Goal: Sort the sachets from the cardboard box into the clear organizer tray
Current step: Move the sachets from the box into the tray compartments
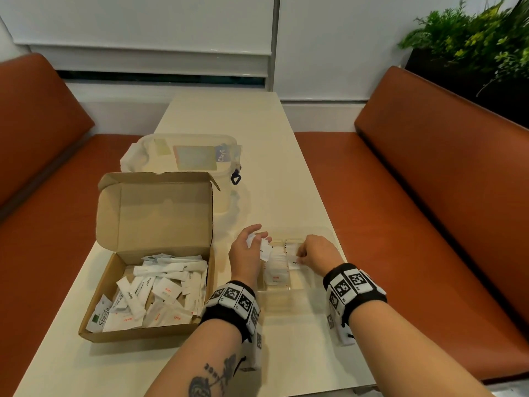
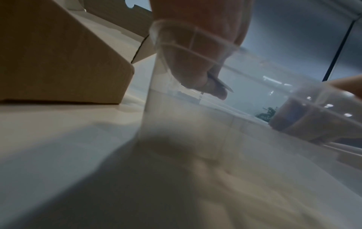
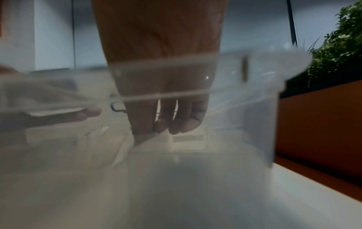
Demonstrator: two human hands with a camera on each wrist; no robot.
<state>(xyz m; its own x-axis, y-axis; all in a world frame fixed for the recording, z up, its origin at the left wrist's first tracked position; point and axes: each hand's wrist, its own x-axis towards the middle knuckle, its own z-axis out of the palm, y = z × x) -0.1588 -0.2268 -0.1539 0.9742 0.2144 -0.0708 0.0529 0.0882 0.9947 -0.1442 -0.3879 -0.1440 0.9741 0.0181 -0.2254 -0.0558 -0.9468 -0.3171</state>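
Observation:
An open cardboard box at the left holds several white sachets marked Salt, Sugar and Stevia. The clear organizer tray stands to its right, with white sachets standing in its far compartments. My left hand hovers over the tray's left far corner and holds a small bunch of white sachets. My right hand reaches into a far compartment and pinches one white sachet. In the right wrist view its fingers sit behind the tray wall on a sachet.
A clear lidded plastic container stands behind the box on the cream table. Orange bench seats flank the table on both sides. A green plant sits at the far right.

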